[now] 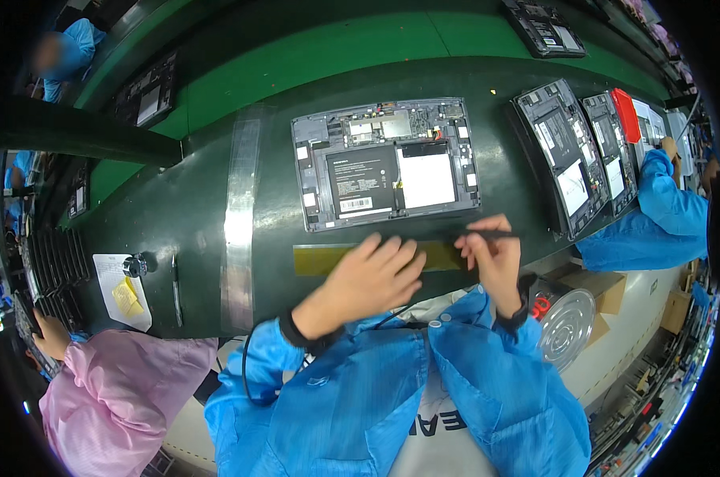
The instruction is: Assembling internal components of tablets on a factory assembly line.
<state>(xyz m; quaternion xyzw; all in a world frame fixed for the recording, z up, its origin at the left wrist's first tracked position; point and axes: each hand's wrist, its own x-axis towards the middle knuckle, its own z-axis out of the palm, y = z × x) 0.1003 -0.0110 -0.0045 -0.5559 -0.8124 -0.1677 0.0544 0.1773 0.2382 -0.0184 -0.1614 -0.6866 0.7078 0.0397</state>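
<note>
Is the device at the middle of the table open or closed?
Open: no cover lies over the device; its black battery and circuit board show.

Small white print [355, 183] marks the black battery [363, 169], large dark letters [438, 424] the shirt [446, 455].

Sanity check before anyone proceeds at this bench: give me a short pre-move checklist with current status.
1. Open device lying on the bench: ok.
2. Device internals covered: not ok, they are exposed.
3. Yellow strip apart from the device, on the wearer's side: ok.
4. Left hand free of tools, over the strip: ok; pressure cannot tell.
5. Slim dark tool held in right hand: ok.
6. Tool tip touching strip: cannot tell.
</note>
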